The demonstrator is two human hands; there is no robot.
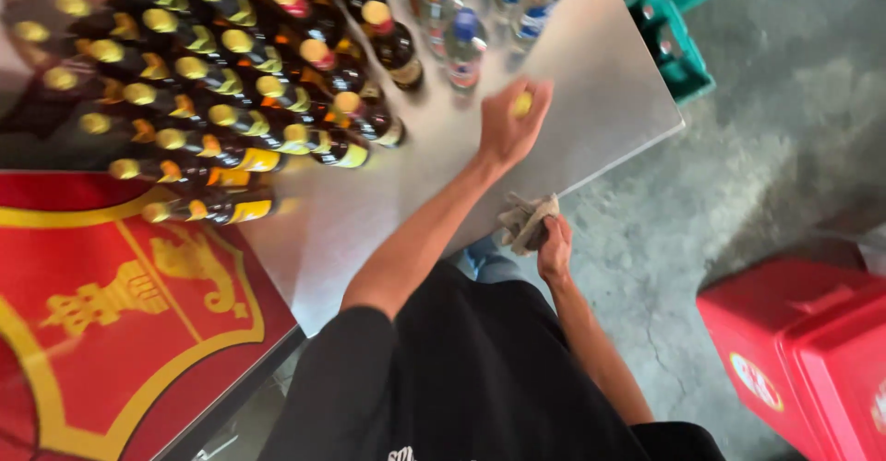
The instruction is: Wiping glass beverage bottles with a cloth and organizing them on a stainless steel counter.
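My left hand point(506, 127) is stretched out over the bare steel table point(591, 101), its fingers closed on a small round yellow cap point(522, 104). It hovers just right of a crowd of dark bottles point(231, 101) with yellow and orange caps. Clear bottles with blue caps point(464, 47) stand just beyond the hand. My right hand point(555, 251) hangs lower, beside the table's near edge, and grips a crumpled grey cloth point(527, 220).
A red board with a gold emblem point(111, 313) lies on the table's left part. Green crates point(678, 46) stand on the concrete floor point(738, 166) past the table's corner. A red plastic crate point(803, 350) sits at the lower right.
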